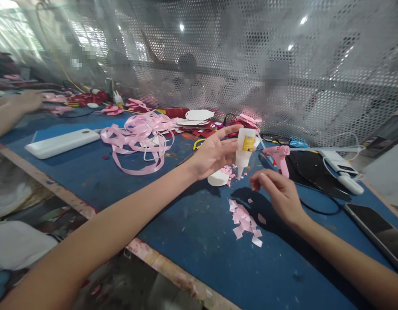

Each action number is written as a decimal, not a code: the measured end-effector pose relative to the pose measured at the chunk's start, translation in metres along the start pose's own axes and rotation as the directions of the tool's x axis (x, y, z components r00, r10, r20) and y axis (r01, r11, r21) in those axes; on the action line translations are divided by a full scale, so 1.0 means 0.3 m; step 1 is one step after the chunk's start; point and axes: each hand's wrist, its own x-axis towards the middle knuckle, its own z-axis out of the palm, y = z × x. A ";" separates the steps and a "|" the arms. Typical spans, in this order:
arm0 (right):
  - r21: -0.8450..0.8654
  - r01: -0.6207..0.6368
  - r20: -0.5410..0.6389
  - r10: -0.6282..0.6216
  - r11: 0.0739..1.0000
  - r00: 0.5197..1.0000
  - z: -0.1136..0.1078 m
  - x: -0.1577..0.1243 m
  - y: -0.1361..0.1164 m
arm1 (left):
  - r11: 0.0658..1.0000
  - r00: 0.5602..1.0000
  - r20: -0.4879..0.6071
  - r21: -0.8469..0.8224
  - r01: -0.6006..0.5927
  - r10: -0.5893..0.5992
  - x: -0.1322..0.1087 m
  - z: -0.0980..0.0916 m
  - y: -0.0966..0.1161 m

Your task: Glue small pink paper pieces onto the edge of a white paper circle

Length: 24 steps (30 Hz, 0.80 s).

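Note:
My left hand (216,153) reaches out over the table with its fingers around a small clear glue bottle (246,148) with a yellow label. The bottle is upside down, its narrow nozzle pointing at the table. Under it lie a round white piece (218,177) and tiny pink scraps (229,174). To the right, my right hand (279,193) is closed with its fingers curled together; whatever they pinch, if anything, is hidden. Just left of that hand, small cut squares of pink ribbon (244,218) lie in a loose pile on the blue tabletop (192,232).
A heap of pink ribbon (143,137) and a long white device (63,143) lie at left. Behind are stacked white pieces (199,116). At right are a pink glue gun (280,157), cables and a phone (376,232). Another person's hand (26,102) rests far left.

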 end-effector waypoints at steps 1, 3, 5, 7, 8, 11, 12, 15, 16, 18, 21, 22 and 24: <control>-0.003 0.013 -0.059 -0.013 1.000 0.998 -0.002 0.005 -0.012 | 1.000 0.999 -0.047 0.025 -0.019 0.020 -0.003 0.006 -0.005; 0.001 0.035 -0.156 -0.035 0.999 0.987 -0.003 0.016 -0.047 | 0.995 0.990 -0.129 0.086 -0.044 0.055 -0.010 0.021 -0.019; 0.002 0.038 -0.204 -0.037 0.999 0.978 -0.002 0.031 -0.095 | 0.984 0.983 -0.162 0.166 -0.057 0.084 -0.015 0.035 -0.031; -0.030 -0.005 -0.186 -0.001 1.000 0.982 -0.002 0.052 -0.146 | 0.954 0.982 -0.122 0.278 -0.109 0.148 -0.013 0.051 -0.037; -0.064 -0.030 -0.181 0.018 0.998 0.983 -0.003 0.065 -0.169 | 0.926 0.979 -0.074 0.343 -0.155 0.191 -0.008 0.059 -0.035; -0.218 -0.077 -0.216 0.029 0.973 0.976 -0.017 0.113 -0.211 | 0.810 0.954 0.111 0.507 -0.296 0.279 0.022 0.070 -0.008; -0.257 -0.085 -0.247 0.019 0.963 0.969 -0.024 0.130 -0.212 | 0.778 0.947 0.146 0.541 -0.319 0.287 0.034 0.065 0.006; -0.203 -0.094 -0.342 0.019 0.975 0.939 -0.044 0.175 -0.174 | 0.622 0.938 0.191 0.707 -0.335 0.288 0.052 0.019 0.043; -0.130 -0.095 -0.364 0.042 0.987 0.930 -0.049 0.184 -0.151 | 0.538 0.941 0.196 0.780 -0.320 0.276 0.047 -0.006 0.050; 0.011 -0.103 -0.391 0.099 0.995 0.915 -0.054 0.188 -0.093 | 0.380 0.963 0.175 0.893 -0.242 0.202 0.018 -0.065 0.050; 0.087 -0.134 -0.399 0.158 0.987 0.903 -0.050 0.158 -0.005 | 0.224 0.999 0.022 0.974 -0.014 -0.032 -0.055 -0.142 0.018; 0.091 -0.149 -0.398 0.173 0.985 0.901 -0.046 0.143 0.020 | 0.199 0.994 -0.013 0.979 0.034 -0.106 -0.078 -0.160 0.002; 0.096 -0.165 -0.417 0.191 0.982 0.889 -0.038 0.112 0.060 | 0.166 0.983 -0.036 0.984 0.067 -0.181 -0.111 -0.181 -0.031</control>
